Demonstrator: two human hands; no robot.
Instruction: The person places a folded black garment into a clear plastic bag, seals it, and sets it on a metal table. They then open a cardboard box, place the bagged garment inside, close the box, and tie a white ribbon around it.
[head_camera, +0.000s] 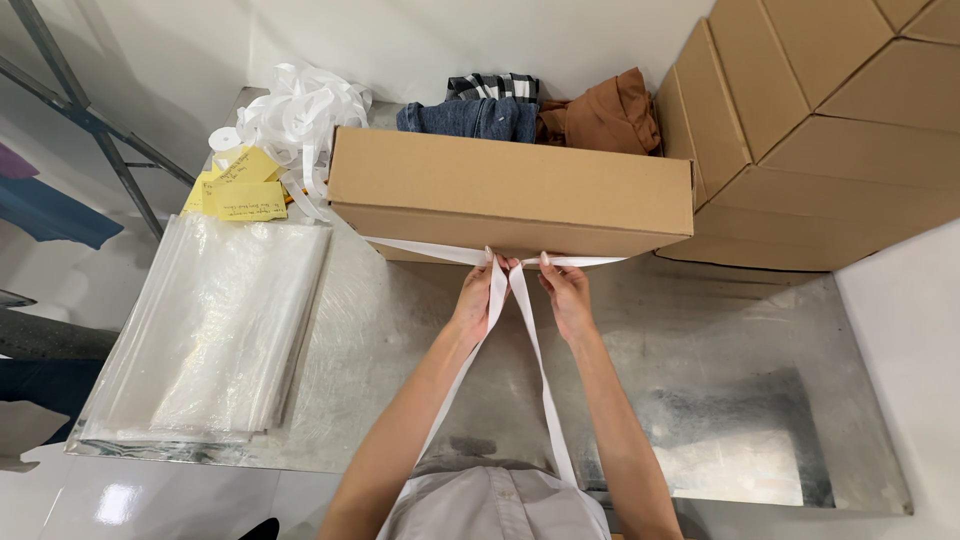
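Brushed metal table (740, 400) carries a long cardboard box (510, 195), plain and matte. Both forearms reach forward to its near face: left hand (478, 300) and right hand (567, 297) each pinch a flat white ribbon (530, 340), crossed between them, tails trailing back.

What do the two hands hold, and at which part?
Both the left hand and the right hand pinch the white ribbon where its strands cross, against the front of the cardboard box.
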